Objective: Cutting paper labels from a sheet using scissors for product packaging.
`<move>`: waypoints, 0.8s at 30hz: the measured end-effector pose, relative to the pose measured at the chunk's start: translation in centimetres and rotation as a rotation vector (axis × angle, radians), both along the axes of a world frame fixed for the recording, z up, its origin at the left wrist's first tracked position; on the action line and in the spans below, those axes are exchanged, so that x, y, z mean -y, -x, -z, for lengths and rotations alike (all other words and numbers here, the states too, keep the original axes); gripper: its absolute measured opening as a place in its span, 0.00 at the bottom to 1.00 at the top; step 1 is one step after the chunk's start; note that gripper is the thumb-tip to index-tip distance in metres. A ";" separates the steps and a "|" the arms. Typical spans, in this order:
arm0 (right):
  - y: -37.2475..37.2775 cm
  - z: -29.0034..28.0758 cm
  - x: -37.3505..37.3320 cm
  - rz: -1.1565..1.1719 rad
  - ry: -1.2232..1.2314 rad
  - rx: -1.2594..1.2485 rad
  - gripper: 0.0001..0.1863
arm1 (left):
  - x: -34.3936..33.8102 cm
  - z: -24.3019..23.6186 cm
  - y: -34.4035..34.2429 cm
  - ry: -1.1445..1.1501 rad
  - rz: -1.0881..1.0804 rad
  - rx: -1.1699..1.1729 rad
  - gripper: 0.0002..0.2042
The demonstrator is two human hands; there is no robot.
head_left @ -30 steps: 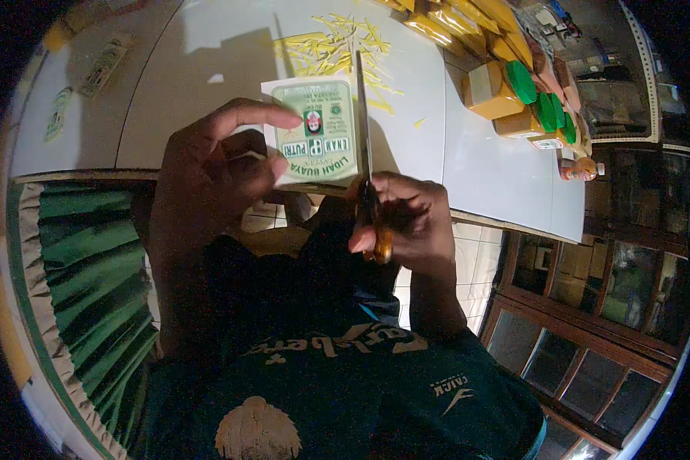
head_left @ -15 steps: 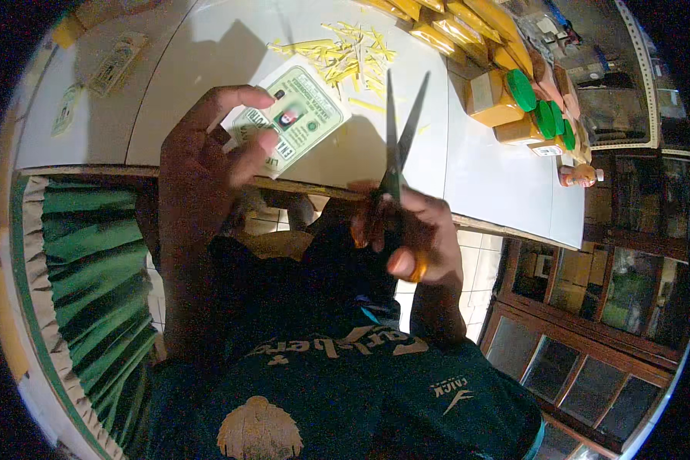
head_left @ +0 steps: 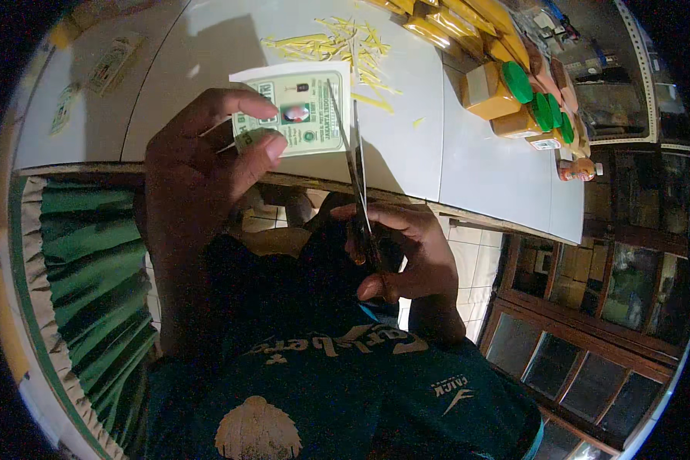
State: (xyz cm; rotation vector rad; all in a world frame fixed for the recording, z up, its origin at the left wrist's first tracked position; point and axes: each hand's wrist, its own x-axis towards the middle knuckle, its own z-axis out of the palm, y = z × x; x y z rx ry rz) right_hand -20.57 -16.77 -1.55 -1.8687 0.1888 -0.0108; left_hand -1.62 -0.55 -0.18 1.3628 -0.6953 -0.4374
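Between the thumb and fingers of my left hand (head_left: 226, 146) is a green and white printed label (head_left: 326, 115), held up above the table's near edge. A plain white margin shows along its far side. My right hand (head_left: 414, 249) grips a pair of scissors (head_left: 359, 172) by the handles, with the blades pointing away from me. The blades are slightly apart and lie at the label's right edge, one of them over its printed face. Beyond the label, a heap of thin yellow and white paper strips (head_left: 353, 50) lies on the white table (head_left: 406, 153).
Two more printed labels (head_left: 115, 63) (head_left: 64, 109) lie at the far left. Yellow filled packets (head_left: 452, 31) and green-lidded jars (head_left: 491, 88) stand at the far right, with a small bottle (head_left: 579, 170) at the corner. A green pleated curtain (head_left: 92, 268) hangs at left; a glass-paned wooden cabinet (head_left: 583, 345) stands right.
My left hand has turned the label so its edge stands nearly upright. The scissors have moved left to that edge, and their blades have drawn closer together.
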 end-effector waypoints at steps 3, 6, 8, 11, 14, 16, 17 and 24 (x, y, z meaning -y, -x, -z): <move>-0.1 -0.2 -0.3 -0.030 0.044 0.031 0.46 | -0.4 -1.0 0.3 -0.092 -0.095 0.040 0.11; -0.3 -0.8 -1.2 0.089 -0.060 -0.132 0.47 | -0.6 -1.4 0.5 -0.135 -0.119 0.002 0.11; -0.6 -0.6 -1.4 0.092 -0.086 0.011 0.46 | -0.2 -1.4 0.6 -0.156 -0.123 0.003 0.12; -1.1 -0.9 -1.2 0.042 -0.128 0.014 0.45 | -0.2 -1.4 0.6 -0.117 -0.103 0.017 0.12; -1.2 -0.8 -1.3 0.049 -0.125 0.018 0.45 | -0.4 -1.6 0.6 -0.158 -0.094 0.021 0.11; -1.2 -0.9 -1.4 0.064 -0.118 0.025 0.44 | -0.3 -1.8 0.8 -0.141 -0.083 0.013 0.11; -1.2 -0.9 -1.4 0.072 -0.114 0.029 0.44 | -0.2 -1.9 1.0 -0.126 -0.074 0.006 0.11; -1.3 -0.5 -1.5 0.107 -0.100 0.049 0.43 | -0.1 -2.0 1.1 -0.115 -0.076 -0.075 0.10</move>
